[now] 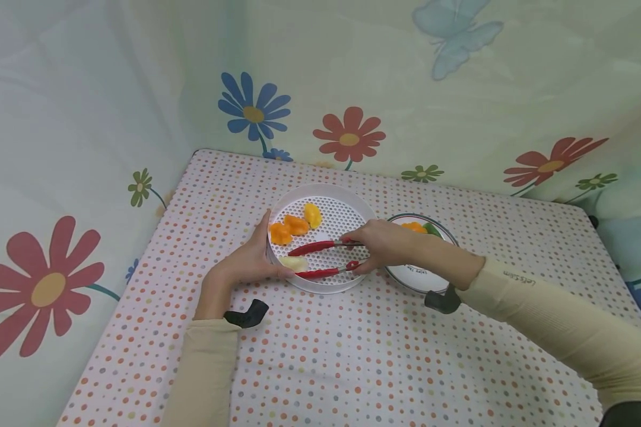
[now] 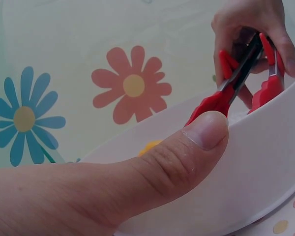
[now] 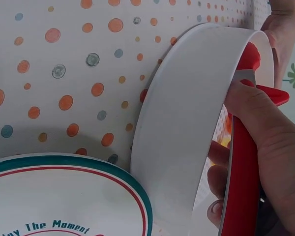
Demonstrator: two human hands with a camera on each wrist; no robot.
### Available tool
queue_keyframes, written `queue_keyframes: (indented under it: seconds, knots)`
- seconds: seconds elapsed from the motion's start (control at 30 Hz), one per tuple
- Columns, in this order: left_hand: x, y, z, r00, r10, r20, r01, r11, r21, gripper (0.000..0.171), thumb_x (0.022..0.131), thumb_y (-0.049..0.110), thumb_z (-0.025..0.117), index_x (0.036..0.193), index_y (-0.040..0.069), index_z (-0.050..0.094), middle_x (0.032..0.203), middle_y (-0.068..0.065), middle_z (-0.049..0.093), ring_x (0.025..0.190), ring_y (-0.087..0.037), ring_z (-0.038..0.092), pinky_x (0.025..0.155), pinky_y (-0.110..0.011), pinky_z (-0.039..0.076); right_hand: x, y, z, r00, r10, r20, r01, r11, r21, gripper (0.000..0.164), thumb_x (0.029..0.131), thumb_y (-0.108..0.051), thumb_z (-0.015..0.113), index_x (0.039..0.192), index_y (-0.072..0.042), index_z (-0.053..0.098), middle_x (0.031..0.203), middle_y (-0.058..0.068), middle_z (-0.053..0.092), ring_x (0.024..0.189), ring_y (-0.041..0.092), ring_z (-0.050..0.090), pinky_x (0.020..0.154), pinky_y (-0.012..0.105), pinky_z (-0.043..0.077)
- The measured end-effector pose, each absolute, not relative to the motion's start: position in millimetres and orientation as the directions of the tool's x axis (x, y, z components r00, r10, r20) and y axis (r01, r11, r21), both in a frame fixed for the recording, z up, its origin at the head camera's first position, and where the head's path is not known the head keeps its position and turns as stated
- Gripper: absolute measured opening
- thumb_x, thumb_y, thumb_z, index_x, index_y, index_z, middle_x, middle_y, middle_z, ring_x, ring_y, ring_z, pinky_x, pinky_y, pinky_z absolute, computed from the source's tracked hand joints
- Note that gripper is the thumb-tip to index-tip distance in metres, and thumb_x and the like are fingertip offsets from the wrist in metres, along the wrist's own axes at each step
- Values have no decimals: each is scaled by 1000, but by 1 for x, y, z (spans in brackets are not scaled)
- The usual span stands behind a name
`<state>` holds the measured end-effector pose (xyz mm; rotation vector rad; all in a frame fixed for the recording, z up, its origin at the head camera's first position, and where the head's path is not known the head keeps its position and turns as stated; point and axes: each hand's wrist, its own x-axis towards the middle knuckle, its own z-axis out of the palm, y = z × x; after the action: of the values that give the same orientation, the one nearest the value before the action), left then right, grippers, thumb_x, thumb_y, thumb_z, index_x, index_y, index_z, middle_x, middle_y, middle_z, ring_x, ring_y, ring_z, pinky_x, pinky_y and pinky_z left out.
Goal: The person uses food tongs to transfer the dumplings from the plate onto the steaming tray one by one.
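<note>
My left hand [image 1: 251,258] holds the left side of a white round tray with a perforated bottom [image 1: 326,289], its thumb lying along the outer wall near the rim in the left wrist view. With my right hand [image 1: 387,242] I grip red-and-metal tongs [image 1: 315,247], reaching into the tray. Their two red tips are spread on either side of a pale yellow pepper [image 1: 294,263] at the front left; whether they touch it I cannot tell. Behind it lie two orange peppers [image 1: 297,225] and a yellow pepper [image 1: 313,215].
A white plate with a green-and-red rim [image 3: 132,189] stands right beside the tray. On it are an orange pepper [image 1: 413,227] and something green [image 1: 432,229], partly hidden by my right forearm. A dotted cloth [image 1: 310,356] covers the table; flowered curtains hang behind.
</note>
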<state>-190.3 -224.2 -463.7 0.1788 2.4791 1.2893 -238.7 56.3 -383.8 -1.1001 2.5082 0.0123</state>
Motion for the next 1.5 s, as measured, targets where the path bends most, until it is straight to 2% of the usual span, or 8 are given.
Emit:
queue_keyframes:
  seconds: [0.33, 0.47, 0.6, 0.77, 1.0, 1.13, 1.37, 1.5]
  knots:
    - [-190, -221, -462, -931, 266, -250, -51, 583, 811, 138, 60, 56, 84, 148, 35, -20, 161, -1, -6, 148, -26, 3, 116, -55, 16, -239, 64, -376, -630, -694, -348, -695, 704, -146, 76, 70, -46, 81, 132, -10, 55, 114, 2, 70, 103, 19, 66, 88, 36, 54]
    - [-188, -222, -461, -930, 257, -264, -59, 602, 797, 138, 59, 57, 83, 147, 38, -22, 161, -1, -7, 148, -27, 6, 116, -55, 17, -239, 71, -373, -648, -681, -342, -685, 717, -129, 77, 70, -47, 80, 132, -9, 55, 113, 2, 70, 94, 17, 66, 80, 32, 56]
    - [-188, -221, -459, -931, 256, -259, -53, 608, 792, 137, 61, 54, 83, 147, 37, -23, 161, -1, -8, 148, -28, 8, 116, -54, 19, -237, 87, -369, -685, -667, -292, -662, 738, -133, 77, 69, -45, 81, 134, -12, 55, 90, 0, 71, 64, 9, 54, 55, 24, 47]
    - [-187, -218, -458, -925, 259, -277, -65, 612, 788, 137, 62, 53, 83, 146, 38, -24, 161, -1, -9, 148, -28, 7, 116, -55, 17, -225, 113, -367, -748, -629, -210, -616, 776, -132, 79, 67, -46, 82, 133, -12, 54, 64, -4, 56, 55, 7, 42, 52, 22, 38]
    - [-185, -218, -458, -925, 244, -292, -74, 637, 767, 138, 61, 56, 83, 146, 38, -24, 161, -2, -9, 148, -29, 5, 116, -57, 15, -189, 149, -369, -894, -421, -153, -396, 902, -171, 81, 68, -41, 83, 132, -6, 50, 80, 2, 64, 66, 12, 52, 56, 24, 41]
    - [-184, -216, -454, -924, 246, -292, -76, 630, 773, 137, 61, 55, 83, 146, 39, -24, 161, -1, -8, 148, -28, 6, 116, -58, 15, -163, 171, -369, -961, -248, -121, -221, 955, -199, 90, 67, -45, 83, 134, 0, 43, 101, 18, 67, 82, 25, 62, 65, 35, 52]
    - [-181, -217, -453, -913, 268, -309, -77, 630, 773, 136, 63, 54, 82, 145, 38, -26, 161, -4, -8, 148, -29, 6, 115, -59, 13, -126, 212, -388, -1000, 2, -24, 9, 952, -307, 99, 67, -41, 84, 140, 4, 34, 130, 29, 52, 111, 45, 55, 82, 56, 51]
    - [-180, -218, -454, -910, 285, -303, -71, 611, 788, 136, 64, 53, 83, 145, 39, -26, 161, -3, -8, 148, -29, 5, 115, -59, 11, -113, 232, -403, -991, 118, 57, 97, 954, -285, 96, 67, -39, 84, 137, 6, 38, 134, 32, 42, 109, 50, 50, 79, 60, 49]
